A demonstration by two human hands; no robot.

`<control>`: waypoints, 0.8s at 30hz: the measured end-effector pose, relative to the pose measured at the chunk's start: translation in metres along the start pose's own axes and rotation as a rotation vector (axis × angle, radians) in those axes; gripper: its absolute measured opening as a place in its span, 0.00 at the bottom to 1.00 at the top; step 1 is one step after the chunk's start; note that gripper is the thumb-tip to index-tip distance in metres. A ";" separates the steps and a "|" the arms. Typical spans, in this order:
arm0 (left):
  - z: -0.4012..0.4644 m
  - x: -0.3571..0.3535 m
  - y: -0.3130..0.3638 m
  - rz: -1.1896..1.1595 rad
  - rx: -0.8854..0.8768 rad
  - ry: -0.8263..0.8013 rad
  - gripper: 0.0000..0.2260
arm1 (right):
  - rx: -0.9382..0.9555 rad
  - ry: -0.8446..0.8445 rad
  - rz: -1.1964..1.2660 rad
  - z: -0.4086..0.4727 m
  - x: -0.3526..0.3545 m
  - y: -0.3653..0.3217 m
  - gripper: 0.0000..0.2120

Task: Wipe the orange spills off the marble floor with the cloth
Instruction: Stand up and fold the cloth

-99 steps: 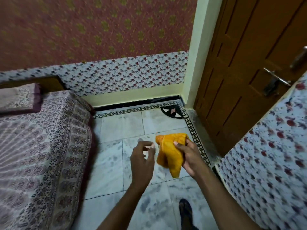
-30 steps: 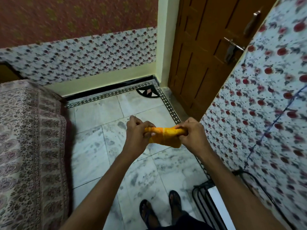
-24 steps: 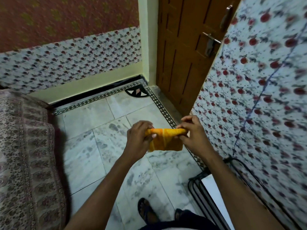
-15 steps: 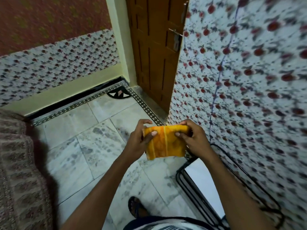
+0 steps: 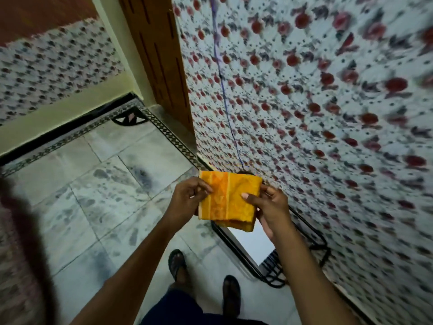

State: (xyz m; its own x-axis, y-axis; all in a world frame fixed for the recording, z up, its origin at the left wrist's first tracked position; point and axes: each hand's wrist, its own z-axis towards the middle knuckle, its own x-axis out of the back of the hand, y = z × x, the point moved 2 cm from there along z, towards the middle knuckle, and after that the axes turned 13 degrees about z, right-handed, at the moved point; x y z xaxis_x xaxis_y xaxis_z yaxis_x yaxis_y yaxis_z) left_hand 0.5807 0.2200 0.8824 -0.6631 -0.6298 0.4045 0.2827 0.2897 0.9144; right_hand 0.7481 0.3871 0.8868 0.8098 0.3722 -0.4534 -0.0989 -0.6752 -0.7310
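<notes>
Cloth (image 5: pixel 228 199) folded square, face-up.

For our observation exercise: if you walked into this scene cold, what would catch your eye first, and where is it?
First, the bright orange cloth, folded into a flat square and held up at the centre between the left hand and right hand, above the grey-veined marble floor. Next, the red-flowered wall filling the right side, with the brown wooden door at its far end.
</notes>
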 end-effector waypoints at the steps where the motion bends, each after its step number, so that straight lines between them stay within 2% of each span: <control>1: 0.001 -0.009 0.001 0.032 -0.007 -0.025 0.11 | 0.004 0.022 0.006 0.003 0.011 0.003 0.21; 5: 0.021 -0.053 -0.025 0.063 0.039 -0.203 0.09 | 0.054 0.098 -0.090 0.029 0.058 0.028 0.17; 7: 0.037 -0.078 -0.052 0.094 0.035 -0.295 0.14 | 0.094 0.146 -0.166 0.054 0.083 0.047 0.14; 10: 0.058 -0.110 -0.095 0.194 0.010 -0.356 0.21 | 0.137 0.228 -0.325 0.086 0.113 0.076 0.14; 13: 0.083 -0.142 -0.140 0.245 0.003 -0.342 0.18 | 0.140 0.265 -0.403 0.119 0.137 0.102 0.14; 17: 0.117 -0.191 -0.212 0.307 0.090 -0.347 0.15 | 0.057 0.343 -0.333 0.170 0.173 0.152 0.11; 20: 0.142 -0.229 -0.267 0.372 0.082 -0.403 0.11 | 0.012 0.453 -0.194 0.207 0.190 0.184 0.16; 23: 0.162 -0.261 -0.318 0.390 0.062 -0.463 0.13 | -0.042 0.482 -0.078 0.241 0.210 0.224 0.07; 24: 0.169 -0.272 -0.338 0.401 0.055 -0.471 0.15 | -0.051 0.495 -0.050 0.254 0.217 0.239 0.07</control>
State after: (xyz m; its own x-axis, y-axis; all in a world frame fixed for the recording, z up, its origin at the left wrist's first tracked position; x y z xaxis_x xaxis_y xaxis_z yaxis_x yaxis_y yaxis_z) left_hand 0.5483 0.4155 0.4613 -0.7508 -0.0822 0.6554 0.5454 0.4826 0.6853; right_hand 0.7532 0.4682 0.4843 0.9914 0.0662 -0.1129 -0.0346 -0.6991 -0.7142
